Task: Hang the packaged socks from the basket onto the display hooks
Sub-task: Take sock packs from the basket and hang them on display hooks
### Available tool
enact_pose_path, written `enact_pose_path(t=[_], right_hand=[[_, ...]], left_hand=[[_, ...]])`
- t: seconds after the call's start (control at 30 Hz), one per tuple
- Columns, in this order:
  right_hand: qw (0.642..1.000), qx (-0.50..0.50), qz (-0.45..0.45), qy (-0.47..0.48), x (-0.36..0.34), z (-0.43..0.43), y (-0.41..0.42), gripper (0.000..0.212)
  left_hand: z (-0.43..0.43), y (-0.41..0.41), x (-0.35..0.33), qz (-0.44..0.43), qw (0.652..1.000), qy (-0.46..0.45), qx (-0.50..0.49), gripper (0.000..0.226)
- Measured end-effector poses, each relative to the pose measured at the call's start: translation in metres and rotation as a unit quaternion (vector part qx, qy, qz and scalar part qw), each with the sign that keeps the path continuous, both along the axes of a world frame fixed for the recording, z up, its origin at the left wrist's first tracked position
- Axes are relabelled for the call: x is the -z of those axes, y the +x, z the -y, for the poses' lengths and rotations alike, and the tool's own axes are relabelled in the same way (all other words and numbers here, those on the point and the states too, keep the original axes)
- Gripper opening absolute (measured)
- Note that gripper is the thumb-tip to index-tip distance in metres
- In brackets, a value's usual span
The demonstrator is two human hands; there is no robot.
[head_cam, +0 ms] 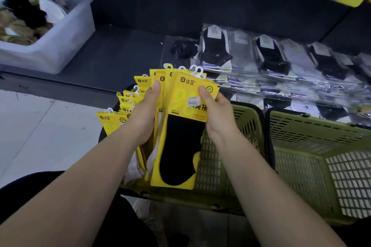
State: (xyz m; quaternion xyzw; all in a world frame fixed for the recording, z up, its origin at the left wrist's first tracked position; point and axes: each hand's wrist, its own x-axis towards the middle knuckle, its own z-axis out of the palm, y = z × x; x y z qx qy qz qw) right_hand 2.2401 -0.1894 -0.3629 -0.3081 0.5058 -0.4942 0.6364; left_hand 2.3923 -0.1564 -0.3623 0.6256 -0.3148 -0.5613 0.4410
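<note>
The left hand (146,115) and right hand (217,115) grip a fan of sock packs (186,94): yellow cards (141,83), white hooks (197,71), a black sock (180,146) in front.

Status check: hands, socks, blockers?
Left hand and right hand both grip fanned yellow sock packs above green basket. Packs not yet hung. Nothing blocking hands.

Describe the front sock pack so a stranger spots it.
Start at the central olive-green plastic mesh basket; above it the left hand and right hand hold a fan of yellow card sock packs. Take the front pack, under the right thumb: its sock is black, those behind white.
</note>
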Motion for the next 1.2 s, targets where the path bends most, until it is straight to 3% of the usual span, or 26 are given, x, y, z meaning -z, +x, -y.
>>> enact_pose_path(t=[0.07, 0.1, 0.2, 0.27, 0.37, 0.43, 0.6, 0.83, 0.97, 1.07, 1.13, 1.2], right_hand=[[1.000, 0.010, -0.003, 0.002, 0.005, -0.004, 0.013, 0.002], [1.000, 0.005, -0.009, -0.001, 0.007, -0.006, 0.018, 0.002], [0.998, 0.015, -0.062, -0.020, 0.016, -0.006, 0.020, 0.011], [0.984, 0.057, -0.158, -0.057, 0.025, -0.003, 0.005, 0.013], [0.914, -0.030, -0.399, -0.068, 0.054, -0.008, -0.022, 0.021], [0.859, -0.126, -0.495, -0.035, 0.078, -0.017, -0.031, 0.037], [0.837, -0.171, -0.520, -0.028, 0.104, -0.023, -0.023, 0.044], [0.724, -0.185, -0.658, -0.086, 0.120, -0.026, -0.023, 0.038], [0.690, -0.226, -0.680, -0.107, 0.131, -0.035, -0.026, 0.055], [0.694, -0.240, -0.673, -0.089, 0.134, -0.034, -0.022, 0.056], [0.730, -0.233, -0.641, -0.051, 0.137, -0.034, -0.018, 0.053], [0.787, -0.210, -0.579, -0.012, 0.140, -0.033, -0.014, 0.046]], left_hand=[[-0.003, -0.001, 0.000, -0.040, 0.999, -0.007, 0.032, 0.105], [-0.006, -0.002, 0.002, -0.032, 0.998, -0.018, 0.043, 0.106], [-0.007, -0.002, 0.009, 0.010, 0.999, -0.032, 0.023, 0.078], [-0.003, 0.003, 0.010, 0.034, 0.998, -0.045, -0.018, 0.061], [0.004, 0.017, 0.005, 0.054, 0.992, -0.068, -0.096, 0.052], [0.005, 0.021, 0.003, 0.054, 0.989, -0.077, -0.112, 0.050], [0.004, 0.016, 0.001, 0.068, 0.992, -0.064, -0.080, 0.049], [0.004, 0.016, 0.000, 0.072, 0.994, -0.062, -0.058, 0.045], [0.004, 0.014, -0.001, 0.078, 0.994, -0.061, -0.046, 0.047], [0.003, 0.014, -0.001, 0.081, 0.994, -0.062, -0.040, 0.047], [0.002, 0.014, 0.000, 0.082, 0.994, -0.063, -0.038, 0.048], [0.002, 0.014, 0.001, 0.081, 0.994, -0.062, -0.038, 0.047]])
